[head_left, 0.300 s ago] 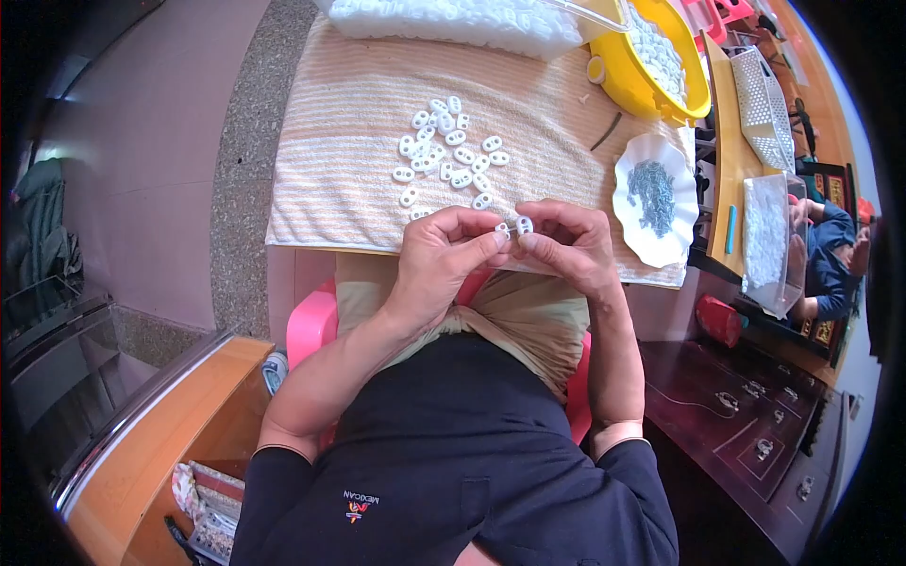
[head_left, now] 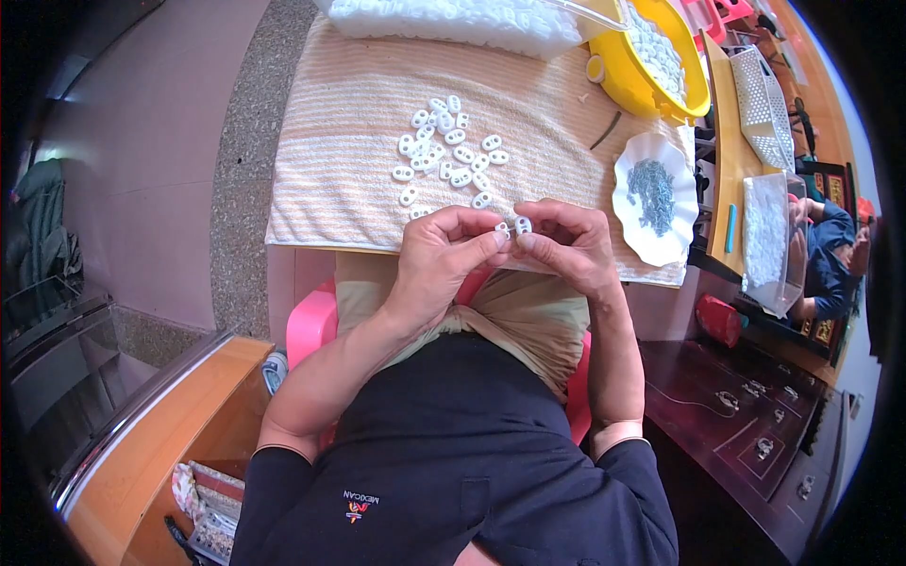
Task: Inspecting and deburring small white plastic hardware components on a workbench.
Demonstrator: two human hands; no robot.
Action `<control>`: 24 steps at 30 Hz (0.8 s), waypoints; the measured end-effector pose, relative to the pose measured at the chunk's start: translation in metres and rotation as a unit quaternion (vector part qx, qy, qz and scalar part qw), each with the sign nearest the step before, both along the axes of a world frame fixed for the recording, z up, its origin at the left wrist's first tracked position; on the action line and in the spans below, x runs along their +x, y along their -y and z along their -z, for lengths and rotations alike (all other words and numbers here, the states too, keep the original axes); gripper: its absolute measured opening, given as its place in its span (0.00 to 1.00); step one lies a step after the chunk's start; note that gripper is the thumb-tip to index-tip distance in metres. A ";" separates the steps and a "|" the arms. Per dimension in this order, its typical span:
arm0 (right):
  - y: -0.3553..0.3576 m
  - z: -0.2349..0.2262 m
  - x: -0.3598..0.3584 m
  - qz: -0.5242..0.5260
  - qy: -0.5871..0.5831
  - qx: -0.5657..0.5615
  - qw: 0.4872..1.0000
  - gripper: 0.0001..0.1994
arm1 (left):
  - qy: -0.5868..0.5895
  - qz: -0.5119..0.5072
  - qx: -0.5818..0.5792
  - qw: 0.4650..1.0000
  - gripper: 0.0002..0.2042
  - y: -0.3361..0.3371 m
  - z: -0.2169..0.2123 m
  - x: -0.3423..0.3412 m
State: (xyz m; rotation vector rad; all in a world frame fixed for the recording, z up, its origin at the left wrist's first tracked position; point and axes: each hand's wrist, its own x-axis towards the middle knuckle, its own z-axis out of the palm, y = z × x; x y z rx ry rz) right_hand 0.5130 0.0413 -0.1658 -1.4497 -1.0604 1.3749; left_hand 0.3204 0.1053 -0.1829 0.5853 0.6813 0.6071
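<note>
Over the near edge of the towel-covered table, both hands meet with fingertips close together. My left hand (head_left: 442, 247) pinches a small white plastic piece (head_left: 502, 229) between thumb and forefinger. In the grip of my right hand (head_left: 572, 247) is a white oval two-hole plastic piece (head_left: 523, 225), its holes showing, right beside the other piece. Fingers partly cover both pieces. Just beyond the hands lie several similar white oval pieces (head_left: 461, 177), loosely scattered on the striped towel (head_left: 349, 113). Right of my right hand sits a white scalloped dish (head_left: 628, 226) holding small grey metal pins (head_left: 653, 193).
A yellow basin (head_left: 613, 80) full of white pieces stands at the far right, next to a clear bin (head_left: 453, 28) of white parts. A thin dark strip (head_left: 606, 130) lies nearby. Another person's sleeve (head_left: 830, 274) shows at right beside a clear box (head_left: 766, 241).
Almost nothing differs. The piece in my right hand has tilted very slightly; both hands stay in place.
</note>
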 end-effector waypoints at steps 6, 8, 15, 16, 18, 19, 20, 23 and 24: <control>0.000 0.000 0.000 -0.009 0.015 0.003 1.000 0.15 | -0.004 0.005 -0.001 1.000 0.07 0.000 -0.001 0.000; 0.000 0.001 0.000 -0.014 0.013 0.012 1.000 0.15 | -0.007 0.006 -0.004 1.000 0.07 0.000 -0.001 0.000; -0.001 -0.001 -0.009 0.019 -0.029 0.004 0.999 0.15 | -0.006 0.013 -0.003 1.000 0.08 -0.001 -0.001 -0.001; -0.001 0.000 -0.009 0.019 -0.029 0.004 0.999 0.15 | -0.010 0.014 -0.002 1.000 0.08 0.000 -0.001 -0.001; 0.000 0.001 -0.008 0.016 -0.028 0.010 0.999 0.15 | -0.008 0.014 -0.003 1.000 0.08 -0.001 -0.002 0.000; 0.000 0.001 -0.008 0.016 -0.028 0.010 0.999 0.15 | -0.007 0.014 -0.004 1.000 0.09 -0.001 -0.002 0.000; 0.000 0.001 -0.009 0.019 -0.038 0.006 0.999 0.15 | -0.007 0.014 -0.004 1.000 0.09 0.000 -0.002 -0.001; 0.000 0.001 -0.009 0.020 -0.052 0.003 0.998 0.14 | -0.003 0.013 -0.013 1.000 0.09 0.000 -0.002 -0.001; -0.001 0.000 -0.009 0.019 -0.055 0.002 0.998 0.14 | -0.004 0.013 -0.013 1.000 0.10 0.000 -0.002 -0.001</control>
